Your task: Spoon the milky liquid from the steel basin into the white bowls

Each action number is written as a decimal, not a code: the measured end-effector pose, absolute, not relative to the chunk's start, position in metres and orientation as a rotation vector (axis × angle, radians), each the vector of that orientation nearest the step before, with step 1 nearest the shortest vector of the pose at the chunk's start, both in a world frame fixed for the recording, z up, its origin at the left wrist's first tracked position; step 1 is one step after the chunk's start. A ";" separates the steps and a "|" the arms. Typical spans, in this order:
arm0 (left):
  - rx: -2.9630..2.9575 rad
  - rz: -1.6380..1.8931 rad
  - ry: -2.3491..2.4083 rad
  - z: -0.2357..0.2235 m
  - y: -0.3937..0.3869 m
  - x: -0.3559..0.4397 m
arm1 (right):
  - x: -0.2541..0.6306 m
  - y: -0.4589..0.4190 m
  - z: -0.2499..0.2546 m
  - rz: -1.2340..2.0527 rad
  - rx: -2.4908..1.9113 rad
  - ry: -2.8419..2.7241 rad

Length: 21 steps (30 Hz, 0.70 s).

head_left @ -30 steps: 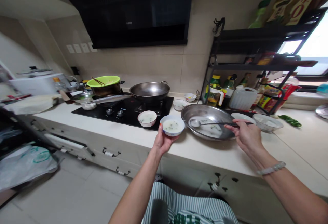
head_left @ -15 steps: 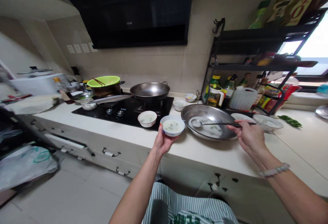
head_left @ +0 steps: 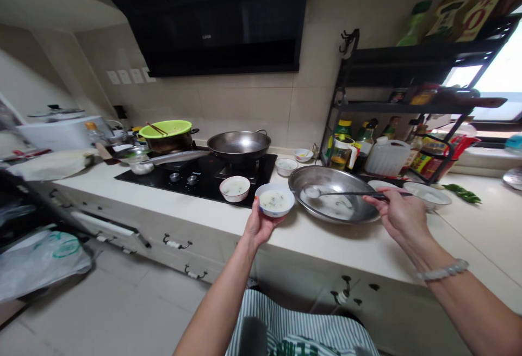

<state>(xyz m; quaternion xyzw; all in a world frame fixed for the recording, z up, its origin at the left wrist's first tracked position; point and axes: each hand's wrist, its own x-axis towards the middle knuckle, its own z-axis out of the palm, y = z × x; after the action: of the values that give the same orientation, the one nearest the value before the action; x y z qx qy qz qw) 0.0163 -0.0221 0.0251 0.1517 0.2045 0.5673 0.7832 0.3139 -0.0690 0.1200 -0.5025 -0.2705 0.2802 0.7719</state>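
Note:
My left hand (head_left: 261,225) is wrapped round the near side of a white bowl (head_left: 274,210) filled with pale soup with dark green bits. The bowl is level at the counter's front edge; I cannot tell whether its base touches the counter. My right hand (head_left: 402,212) grips the dark handle of a ladle (head_left: 350,193), whose head lies in a wide steel basin (head_left: 359,179). Pale soup covers the basin's bottom. Left of my held bowl, a second soup bowl (head_left: 234,197) with a red rim sits at the cooktop's corner.
A steel wok (head_left: 238,147) stands on the black cooktop (head_left: 204,174), with a green colander (head_left: 177,126) on a pot behind. Several bowls surround the basin, including a small bowl (head_left: 286,171). A black rack (head_left: 391,107) with bottles stands at right, near green peppers (head_left: 463,193).
My right hand has shifted slightly to the right with the ladle, and the ladle's head has tilted a little in the basin. My left hand and its bowl hold still.

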 end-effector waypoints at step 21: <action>0.371 1.241 0.451 0.024 -0.025 0.016 | 0.231 -0.096 0.121 0.487 -0.971 -1.267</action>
<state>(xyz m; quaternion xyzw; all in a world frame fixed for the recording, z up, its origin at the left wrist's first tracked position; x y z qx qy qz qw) 0.0158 -0.0247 0.0236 0.1712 0.2081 0.5732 0.7738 0.2312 -0.0956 0.1213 -0.4309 -0.5625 0.2163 0.6717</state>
